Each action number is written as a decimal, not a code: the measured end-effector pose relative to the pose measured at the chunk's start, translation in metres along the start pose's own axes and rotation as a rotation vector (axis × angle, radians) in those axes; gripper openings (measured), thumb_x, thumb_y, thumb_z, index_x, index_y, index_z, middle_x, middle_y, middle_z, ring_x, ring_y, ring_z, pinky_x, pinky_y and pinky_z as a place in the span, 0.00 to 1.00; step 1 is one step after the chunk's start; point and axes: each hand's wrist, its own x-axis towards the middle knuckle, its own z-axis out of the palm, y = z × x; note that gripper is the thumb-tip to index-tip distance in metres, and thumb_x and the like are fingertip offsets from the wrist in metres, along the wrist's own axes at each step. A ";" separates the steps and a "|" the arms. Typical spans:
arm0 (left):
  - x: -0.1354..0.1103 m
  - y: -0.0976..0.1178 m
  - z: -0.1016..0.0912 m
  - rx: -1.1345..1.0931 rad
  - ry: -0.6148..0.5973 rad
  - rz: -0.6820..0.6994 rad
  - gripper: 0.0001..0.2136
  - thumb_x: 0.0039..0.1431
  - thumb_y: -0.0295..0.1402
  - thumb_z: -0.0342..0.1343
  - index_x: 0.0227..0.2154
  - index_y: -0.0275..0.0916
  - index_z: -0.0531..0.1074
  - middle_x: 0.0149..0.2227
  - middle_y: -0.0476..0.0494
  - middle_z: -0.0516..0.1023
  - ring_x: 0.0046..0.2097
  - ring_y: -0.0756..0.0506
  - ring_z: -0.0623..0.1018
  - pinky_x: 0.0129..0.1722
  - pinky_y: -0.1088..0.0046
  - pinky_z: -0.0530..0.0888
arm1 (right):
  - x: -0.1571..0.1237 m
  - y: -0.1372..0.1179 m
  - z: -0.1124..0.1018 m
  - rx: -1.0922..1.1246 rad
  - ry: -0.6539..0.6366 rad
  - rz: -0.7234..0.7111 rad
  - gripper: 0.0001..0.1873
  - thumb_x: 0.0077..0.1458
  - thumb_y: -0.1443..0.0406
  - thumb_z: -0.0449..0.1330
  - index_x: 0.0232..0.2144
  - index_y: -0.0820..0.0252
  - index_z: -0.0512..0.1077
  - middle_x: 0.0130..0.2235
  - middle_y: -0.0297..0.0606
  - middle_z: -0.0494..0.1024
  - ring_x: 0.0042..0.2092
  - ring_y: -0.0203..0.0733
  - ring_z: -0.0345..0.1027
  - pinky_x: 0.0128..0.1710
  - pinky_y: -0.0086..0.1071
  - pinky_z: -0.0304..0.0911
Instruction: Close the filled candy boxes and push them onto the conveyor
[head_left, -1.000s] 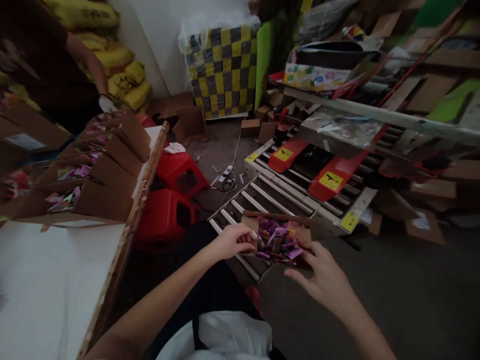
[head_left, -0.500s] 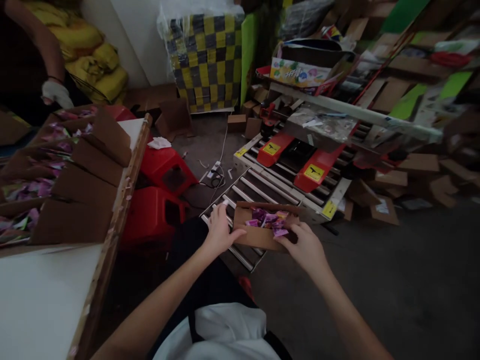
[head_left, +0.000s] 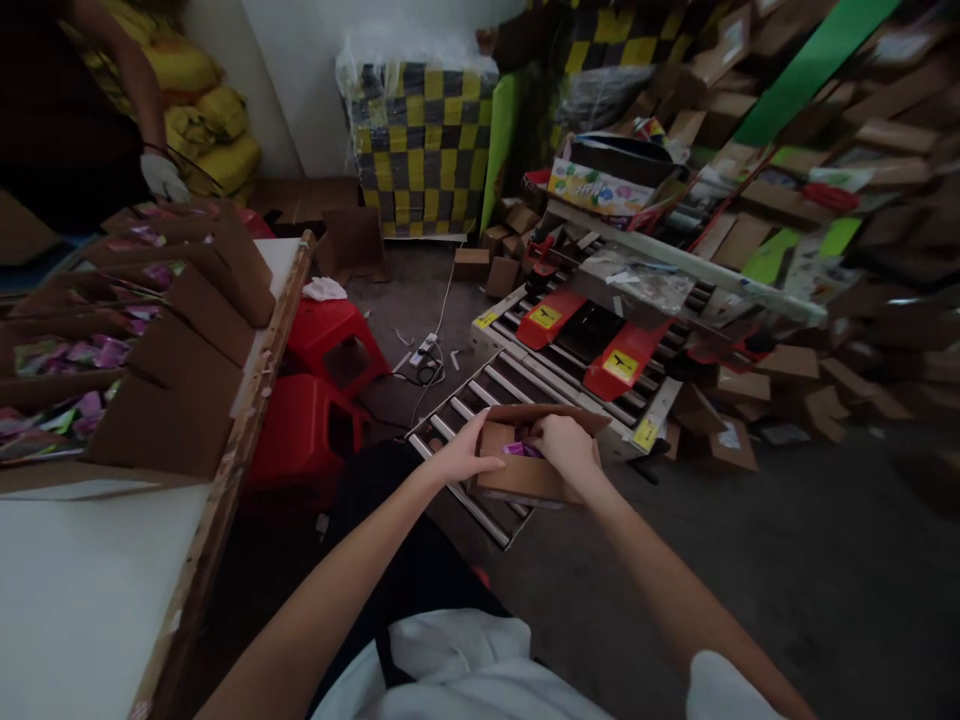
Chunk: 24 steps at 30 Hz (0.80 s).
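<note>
A small brown cardboard box (head_left: 525, 478) with purple and pink packets (head_left: 519, 450) inside rests on the near end of a metal roller conveyor (head_left: 480, 395). My left hand (head_left: 466, 455) grips the box's left side, thumb on the rim. My right hand (head_left: 568, 450) lies over the open top, fingers curled down on the packets and the right flap. Most of the packets are hidden under that hand.
A white table (head_left: 82, 590) at left carries open cartons of packets (head_left: 112, 350). Another person's gloved hand (head_left: 163, 178) works at its far end. Red stools (head_left: 322, 380) stand beside it. A red-armed sealing machine (head_left: 600, 340) and piled cardboard (head_left: 795, 370) fill the right.
My right hand has moved from the box's right edge onto its open top, covering the packets. My left hand shifted to the box's left rim. The view swung slightly.
</note>
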 end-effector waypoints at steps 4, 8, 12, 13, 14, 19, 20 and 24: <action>0.004 -0.005 -0.001 0.043 0.050 0.034 0.43 0.40 0.38 0.66 0.60 0.34 0.55 0.61 0.33 0.60 0.62 0.35 0.61 0.62 0.58 0.57 | -0.016 0.005 -0.004 0.005 -0.008 -0.066 0.12 0.57 0.57 0.56 0.35 0.53 0.78 0.38 0.39 0.80 0.42 0.45 0.73 0.38 0.30 0.62; 0.004 -0.008 0.000 0.099 0.065 0.071 0.43 0.39 0.38 0.67 0.59 0.32 0.56 0.60 0.31 0.61 0.61 0.34 0.62 0.61 0.57 0.58 | -0.035 -0.001 -0.002 0.016 0.052 -0.060 0.21 0.54 0.51 0.57 0.45 0.57 0.71 0.41 0.42 0.79 0.43 0.47 0.72 0.38 0.31 0.61; 0.002 -0.011 0.002 0.121 0.083 0.086 0.43 0.40 0.37 0.67 0.59 0.31 0.55 0.60 0.28 0.60 0.61 0.33 0.61 0.62 0.55 0.56 | -0.033 -0.010 0.001 0.047 0.020 -0.078 0.15 0.47 0.56 0.64 0.36 0.56 0.73 0.38 0.38 0.79 0.39 0.44 0.72 0.34 0.29 0.59; 0.001 -0.012 0.002 0.125 0.087 0.087 0.43 0.39 0.37 0.67 0.60 0.32 0.55 0.60 0.29 0.60 0.61 0.33 0.61 0.62 0.55 0.56 | -0.029 -0.011 0.001 0.047 -0.004 -0.079 0.12 0.47 0.56 0.64 0.33 0.56 0.73 0.36 0.36 0.79 0.38 0.43 0.72 0.32 0.28 0.59; 0.001 -0.013 0.003 0.126 0.092 0.088 0.44 0.39 0.37 0.68 0.60 0.32 0.55 0.60 0.29 0.60 0.61 0.33 0.61 0.62 0.55 0.56 | -0.024 -0.010 0.001 0.041 -0.026 -0.070 0.11 0.46 0.56 0.64 0.30 0.56 0.74 0.33 0.35 0.79 0.36 0.42 0.71 0.31 0.28 0.58; 0.001 -0.016 0.004 0.073 0.091 0.092 0.42 0.41 0.39 0.67 0.60 0.34 0.56 0.61 0.30 0.59 0.61 0.33 0.61 0.61 0.56 0.58 | 0.002 -0.004 0.002 0.011 -0.131 0.027 0.05 0.44 0.62 0.63 0.25 0.57 0.76 0.28 0.34 0.78 0.32 0.41 0.71 0.28 0.27 0.58; 0.002 -0.016 0.003 0.054 0.085 0.092 0.42 0.42 0.40 0.66 0.60 0.34 0.55 0.61 0.31 0.59 0.61 0.34 0.62 0.60 0.56 0.59 | 0.006 -0.004 0.003 0.001 -0.131 0.050 0.05 0.44 0.64 0.62 0.26 0.57 0.77 0.29 0.36 0.79 0.32 0.42 0.72 0.28 0.28 0.58; 0.005 -0.015 0.000 0.061 0.065 0.063 0.42 0.42 0.42 0.66 0.59 0.33 0.55 0.59 0.30 0.60 0.60 0.34 0.63 0.59 0.57 0.60 | 0.008 -0.012 0.006 -0.038 -0.040 0.106 0.09 0.46 0.66 0.58 0.29 0.61 0.79 0.34 0.48 0.79 0.37 0.48 0.74 0.33 0.32 0.62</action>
